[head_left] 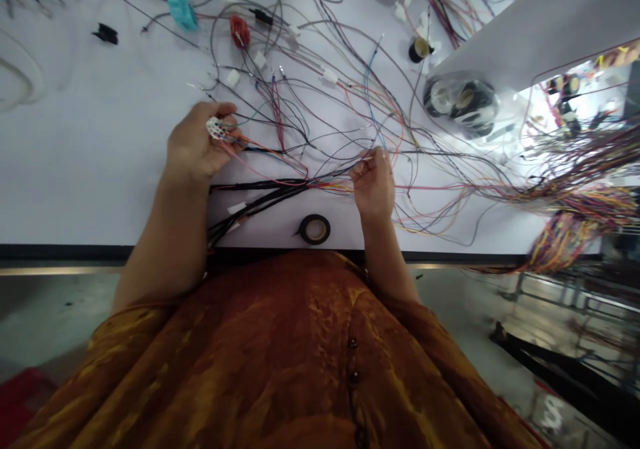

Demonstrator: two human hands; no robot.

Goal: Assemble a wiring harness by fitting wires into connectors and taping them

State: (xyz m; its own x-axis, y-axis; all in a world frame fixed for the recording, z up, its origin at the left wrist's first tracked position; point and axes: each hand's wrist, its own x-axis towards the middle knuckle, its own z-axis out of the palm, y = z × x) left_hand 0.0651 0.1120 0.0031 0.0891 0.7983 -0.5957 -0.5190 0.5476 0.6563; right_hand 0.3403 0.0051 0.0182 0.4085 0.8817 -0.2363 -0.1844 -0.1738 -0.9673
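My left hand (197,141) is closed around a white round connector (216,128) with several holes in its face. Orange, pink and blue wires (273,150) run from it to the right. My right hand (374,181) pinches a thin wire (367,158) between thumb and fingertips; its colour is hard to make out. Between the hands lies a spread of loose wires, some with bare metal terminals (281,70). Black-sleeved wire bundles (260,196) pass below my left hand. Near the table's front edge lies a roll of black tape (315,229).
A teal wrapped piece (183,13), a red wrapped piece (240,31) and a black clip (105,34) lie at the back. A plastic bag with tape rolls (463,102) sits at right. Thick wire bundles (570,236) hang over the table's right front edge.
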